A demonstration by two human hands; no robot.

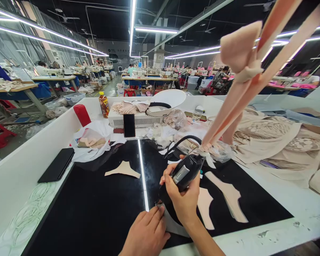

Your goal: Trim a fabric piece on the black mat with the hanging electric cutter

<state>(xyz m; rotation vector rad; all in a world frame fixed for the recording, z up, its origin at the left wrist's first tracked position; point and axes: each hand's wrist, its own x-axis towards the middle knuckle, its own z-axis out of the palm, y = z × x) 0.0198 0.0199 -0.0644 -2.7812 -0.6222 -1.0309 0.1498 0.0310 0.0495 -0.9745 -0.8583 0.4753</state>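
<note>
My right hand (pixel 182 197) grips a black corded hand tool (pixel 187 170) with its tip pointed down at a grey fabric piece (pixel 173 224) on the black work mat (pixel 96 206). My left hand (pixel 146 233) lies flat on the left edge of that grey piece, fingers spread. Beige cut fabric pieces lie close by: one (pixel 204 208) just right of my right wrist, a longer one (pixel 229 197) further right, another (pixel 123 170) on the mat's left half.
A black phone (pixel 57 164) lies on the white table at left, another phone (pixel 129 125) leans on a white box. A red cylinder (pixel 81 114), a bottle (pixel 104 104) and a white bowl (pixel 169 97) stand behind. Beige straps (pixel 252 74) hang at upper right; lace fabric (pixel 277 142) is piled right.
</note>
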